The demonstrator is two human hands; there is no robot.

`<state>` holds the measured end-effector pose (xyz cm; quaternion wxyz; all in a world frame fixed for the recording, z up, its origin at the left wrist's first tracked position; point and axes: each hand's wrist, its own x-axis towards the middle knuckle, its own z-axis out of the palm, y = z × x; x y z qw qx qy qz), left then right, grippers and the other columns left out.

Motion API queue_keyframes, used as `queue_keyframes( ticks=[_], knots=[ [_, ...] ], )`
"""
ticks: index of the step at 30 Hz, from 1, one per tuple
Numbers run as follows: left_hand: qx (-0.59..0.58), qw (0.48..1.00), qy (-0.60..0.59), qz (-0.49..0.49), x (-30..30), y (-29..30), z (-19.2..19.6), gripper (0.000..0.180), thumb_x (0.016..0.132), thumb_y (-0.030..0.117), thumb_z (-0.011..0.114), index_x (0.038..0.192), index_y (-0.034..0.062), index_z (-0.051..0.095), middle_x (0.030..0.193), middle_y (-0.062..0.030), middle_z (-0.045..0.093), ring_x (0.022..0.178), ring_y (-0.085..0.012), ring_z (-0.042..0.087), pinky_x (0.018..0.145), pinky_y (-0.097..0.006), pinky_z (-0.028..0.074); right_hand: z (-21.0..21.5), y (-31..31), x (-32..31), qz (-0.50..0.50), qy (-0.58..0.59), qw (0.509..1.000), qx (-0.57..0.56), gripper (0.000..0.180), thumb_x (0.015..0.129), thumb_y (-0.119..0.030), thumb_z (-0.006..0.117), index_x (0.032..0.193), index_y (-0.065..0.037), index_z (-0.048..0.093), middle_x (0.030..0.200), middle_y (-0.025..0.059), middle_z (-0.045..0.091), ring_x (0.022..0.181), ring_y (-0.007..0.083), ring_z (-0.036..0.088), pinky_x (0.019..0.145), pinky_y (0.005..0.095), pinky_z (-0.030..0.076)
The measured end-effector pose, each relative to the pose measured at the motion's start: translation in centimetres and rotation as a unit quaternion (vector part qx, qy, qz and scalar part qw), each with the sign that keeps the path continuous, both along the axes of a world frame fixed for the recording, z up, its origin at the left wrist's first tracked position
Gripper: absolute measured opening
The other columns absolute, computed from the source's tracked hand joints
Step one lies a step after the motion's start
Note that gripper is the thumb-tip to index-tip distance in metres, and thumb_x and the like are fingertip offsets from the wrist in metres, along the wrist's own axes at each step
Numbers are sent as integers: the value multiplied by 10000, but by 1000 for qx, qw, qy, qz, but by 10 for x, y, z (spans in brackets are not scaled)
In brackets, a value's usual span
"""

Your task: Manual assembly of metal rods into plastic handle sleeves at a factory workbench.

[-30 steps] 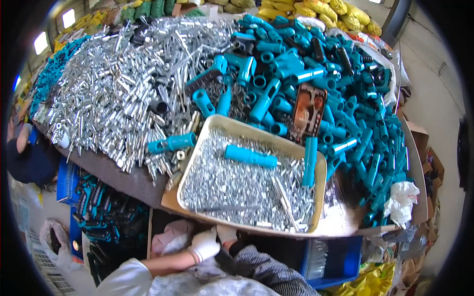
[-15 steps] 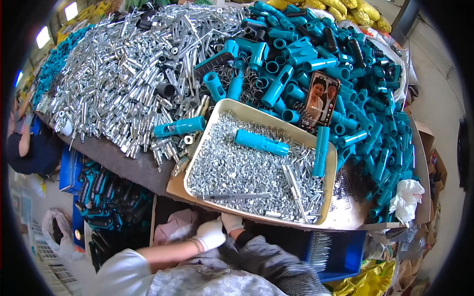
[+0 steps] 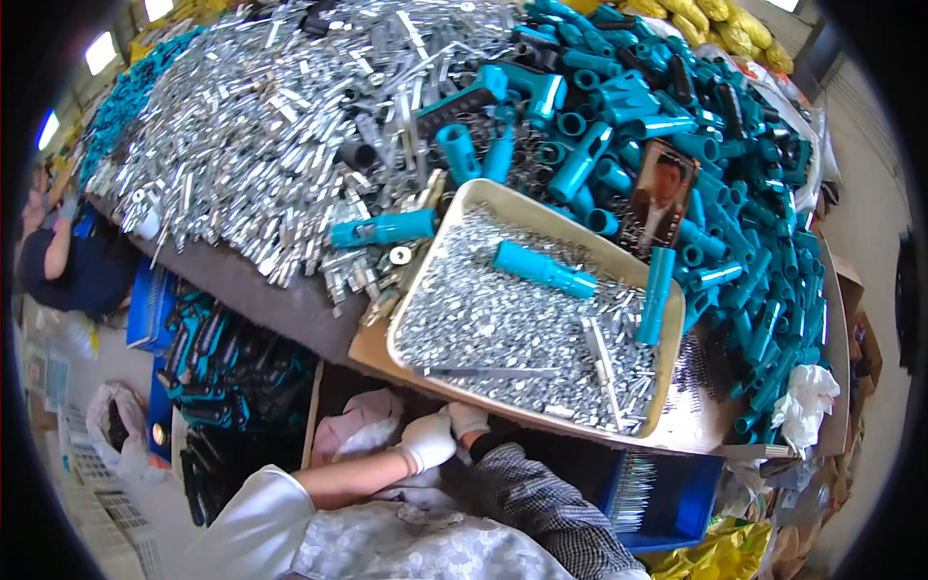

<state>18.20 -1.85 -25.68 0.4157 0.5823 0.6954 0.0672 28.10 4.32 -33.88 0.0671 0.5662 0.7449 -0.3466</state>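
Hiding below the tray (image 3: 667, 319), gloved hands (image 3: 443, 435) blur together.

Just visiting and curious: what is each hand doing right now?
Left hand: white-gloved, below the beige tray's edge; grip cannot be told.
Right hand: gloved, mostly hidden; cannot be told.

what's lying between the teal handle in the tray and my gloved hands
In the head view, small silver metal parts fill the tray between the teal handle and both gloved hands, then the tray's near rim.
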Motion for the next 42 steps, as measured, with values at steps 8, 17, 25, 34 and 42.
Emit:
queue_keyframes(
  ticks=[8,17,25,34,42],
  knots=[
    [179,974,-49,-128,-105,-33,161,526,791,303,725,1240,74,577,957,-169,678,918,-374,669,816,-450,535,-3,-3,96,-281,465,827,-143,357,970,-358,599,1189,-86,669,1079,106,726,971,301,683,804,383,539],
    [225,926,159,256,-248,-194,324,577,691,75,757,1240,-29,611,937,-132,683,858,-151,638,842,-309,507,-49,7,131,-330,484,703,-404,421,975,-331,568,1333,-109,567,1332,157,606,1204,333,583,997,458,469],
    [157,955,166,187,-262,-231,222,529,721,181,783,1223,74,656,1010,-186,699,895,-343,687,801,-385,533,-49,-4,133,-274,451,789,-314,303,961,-241,587,1158,-18,643,1018,167,700,927,292,688,820,396,570],
    [-11,975,220,-16,-253,-269,88,746,665,416,816,1338,194,582,1096,-150,651,1017,-374,601,888,-455,498,-7,-21,106,-330,372,825,-270,294,984,-280,586,1149,-53,674,1010,96,731,860,218,709,743,353,562],
    [-15,974,226,-1,-268,-241,115,281,762,276,683,1042,277,712,924,-86,716,876,-339,684,757,-445,558,-5,-22,103,-325,368,828,-271,293,994,-251,576,1163,-30,669,1010,115,739,822,240,703,715,347,531]
  ],
)
